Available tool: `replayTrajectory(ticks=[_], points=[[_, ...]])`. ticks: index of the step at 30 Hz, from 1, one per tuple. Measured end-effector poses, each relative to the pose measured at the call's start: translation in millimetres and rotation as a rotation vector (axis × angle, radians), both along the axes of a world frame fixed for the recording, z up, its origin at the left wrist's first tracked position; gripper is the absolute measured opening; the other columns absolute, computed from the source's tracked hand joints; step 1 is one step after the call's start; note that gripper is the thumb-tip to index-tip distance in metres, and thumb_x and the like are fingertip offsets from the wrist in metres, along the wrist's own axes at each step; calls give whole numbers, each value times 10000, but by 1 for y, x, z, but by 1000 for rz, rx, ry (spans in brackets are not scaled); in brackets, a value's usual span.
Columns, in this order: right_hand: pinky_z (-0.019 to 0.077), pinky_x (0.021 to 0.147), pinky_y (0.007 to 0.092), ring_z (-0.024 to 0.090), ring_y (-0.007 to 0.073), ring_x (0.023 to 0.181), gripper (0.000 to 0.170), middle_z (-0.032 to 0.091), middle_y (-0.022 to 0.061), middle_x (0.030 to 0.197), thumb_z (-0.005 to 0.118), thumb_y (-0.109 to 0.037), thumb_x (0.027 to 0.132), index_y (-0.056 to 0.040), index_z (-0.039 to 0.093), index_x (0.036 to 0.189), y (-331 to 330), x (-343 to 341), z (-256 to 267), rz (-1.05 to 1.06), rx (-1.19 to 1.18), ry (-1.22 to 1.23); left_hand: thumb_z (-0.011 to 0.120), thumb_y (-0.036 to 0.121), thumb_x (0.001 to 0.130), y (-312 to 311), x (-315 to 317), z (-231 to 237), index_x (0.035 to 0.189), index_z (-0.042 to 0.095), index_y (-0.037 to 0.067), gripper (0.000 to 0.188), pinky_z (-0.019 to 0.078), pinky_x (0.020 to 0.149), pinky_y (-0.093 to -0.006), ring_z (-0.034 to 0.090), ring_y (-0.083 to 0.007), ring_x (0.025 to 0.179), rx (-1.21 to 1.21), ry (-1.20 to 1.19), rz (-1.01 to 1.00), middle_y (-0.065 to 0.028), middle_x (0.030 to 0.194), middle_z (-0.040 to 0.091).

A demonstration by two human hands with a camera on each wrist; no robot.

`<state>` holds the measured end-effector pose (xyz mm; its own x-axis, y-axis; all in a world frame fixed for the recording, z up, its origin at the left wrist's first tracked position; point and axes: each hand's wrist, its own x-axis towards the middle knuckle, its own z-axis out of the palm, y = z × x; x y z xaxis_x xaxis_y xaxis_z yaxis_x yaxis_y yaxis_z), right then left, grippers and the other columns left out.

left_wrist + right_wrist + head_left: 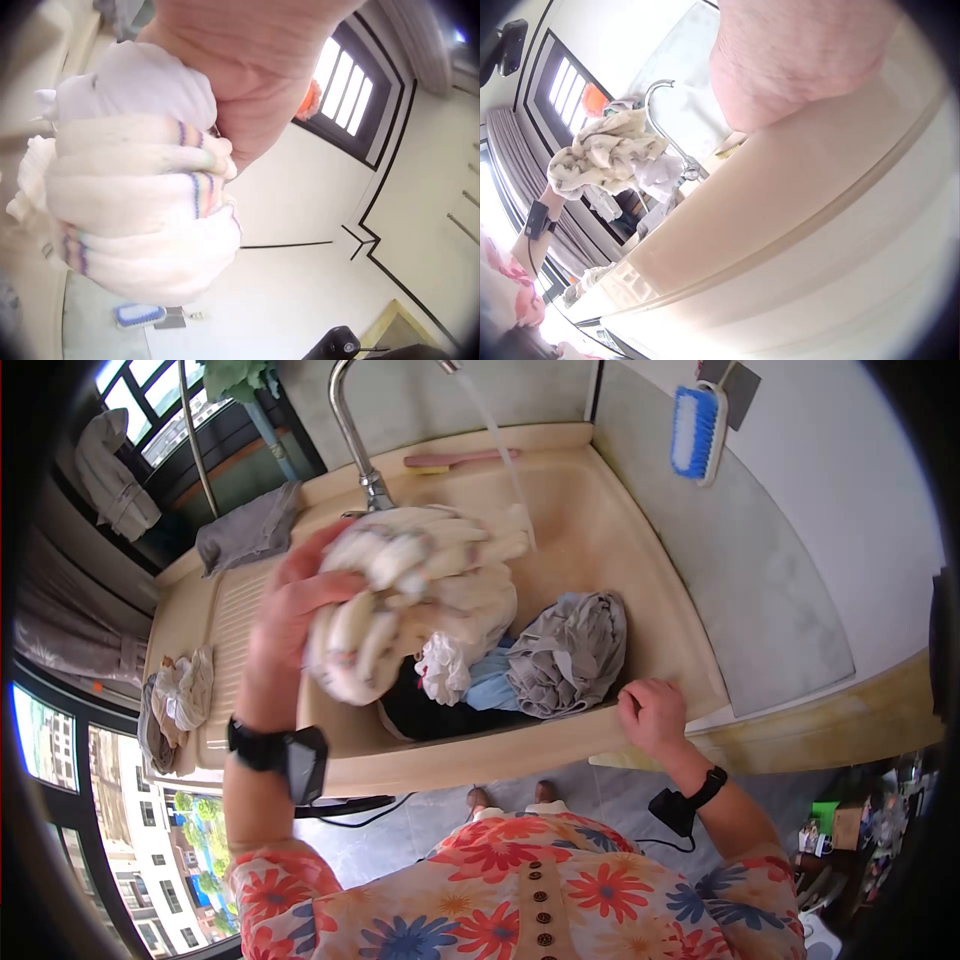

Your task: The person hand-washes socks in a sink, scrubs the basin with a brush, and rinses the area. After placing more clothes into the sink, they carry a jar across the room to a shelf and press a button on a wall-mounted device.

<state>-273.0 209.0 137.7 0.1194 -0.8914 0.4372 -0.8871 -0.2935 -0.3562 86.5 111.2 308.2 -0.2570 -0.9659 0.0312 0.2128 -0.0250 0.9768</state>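
Observation:
In the head view my left hand point(318, 595) grips a bulky bundle of white cloth point(425, 565), held up over the left part of the sink. Coloured stripes cross the thick folds of the bundle point(142, 202) in the left wrist view, and a plainer white piece lies beside them. My right hand point(655, 712) rests on the sink's front rim point(480, 752) with its fingers loosely curled and nothing held. Below the bundle, in the basin, lie a grey cloth point(570, 655), a light blue cloth point(490, 680), a white cloth point(443, 668) and a black cloth point(425, 710).
Water point(500, 450) runs from the curved faucet point(350, 420) into the basin. A pink-handled brush point(462, 460) lies on the back ledge. A blue brush point(697, 435) hangs on the right wall. Cloths point(180, 695) and a grey rag point(248, 528) lie around the ribbed drainboard point(232, 625).

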Motion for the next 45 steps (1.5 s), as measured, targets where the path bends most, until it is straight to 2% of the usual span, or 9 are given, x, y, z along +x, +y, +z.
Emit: replayTrajectory(ticks=[4,8,15,24,29,34,39,43,45], points=[[385,606,367,537,239,629,74,538,38,622,581,-105,699,-87,537,642,0,-1,0,3,2,2,620,100,715,-44,-58,-71,1249,411,1,581,455,840,-299,540,-213,986,104,-274,-192,-130,1107,524],[385,610,365,536,239,631,74,539,38,623,580,-114,700,-87,538,647,0,-3,-1,17,-7,13,635,385,698,-65,-97,-182,1200,510,109,586,440,820,-379,557,-312,965,-305,-1466,-703,-136,1079,565],[392,621,370,539,248,637,56,547,45,633,573,-104,698,-87,543,653,1,-2,3,29,10,13,627,431,671,-61,-109,-176,1158,545,98,596,390,895,-395,502,-342,1047,-173,-1467,-783,-173,1109,548],[386,638,387,521,291,656,61,542,94,658,565,-87,725,-62,537,677,-1,-1,-7,96,34,31,637,365,652,-14,73,-117,1124,544,152,526,405,847,-510,461,-296,1102,-304,-1409,108,-87,1121,520],[378,637,396,491,303,636,91,525,104,650,546,-90,737,-47,517,662,-3,-5,-13,50,100,73,679,354,657,35,252,-96,1290,378,178,722,304,932,-582,281,-346,1241,303,-1805,758,-116,1362,291],[374,613,404,485,309,625,109,515,116,636,540,-93,735,-37,510,647,-5,-13,-26,-9,126,59,709,427,591,80,348,-75,1350,285,172,905,221,954,-635,150,-413,1294,636,-1524,1194,-165,1410,186],[389,538,372,509,276,562,121,525,129,602,493,-83,774,-16,530,680,-7,-17,-27,-28,160,38,734,469,539,77,409,-117,1360,255,183,993,274,1025,-425,190,-392,1288,620,-1321,1241,-184,1398,195],[374,530,390,488,290,549,125,501,134,586,528,-104,748,-31,515,647,-10,-18,-34,-62,131,44,697,378,606,57,407,-122,1331,305,168,851,314,1006,-437,264,-363,1261,707,-1408,1278,-135,1385,259],[356,515,417,464,314,537,142,473,138,567,557,-120,724,-48,500,616,-3,-19,-35,-106,121,87,611,300,695,60,420,-138,1306,355,186,673,333,992,-404,396,-299,1191,114,-1533,1205,-159,1281,417]])
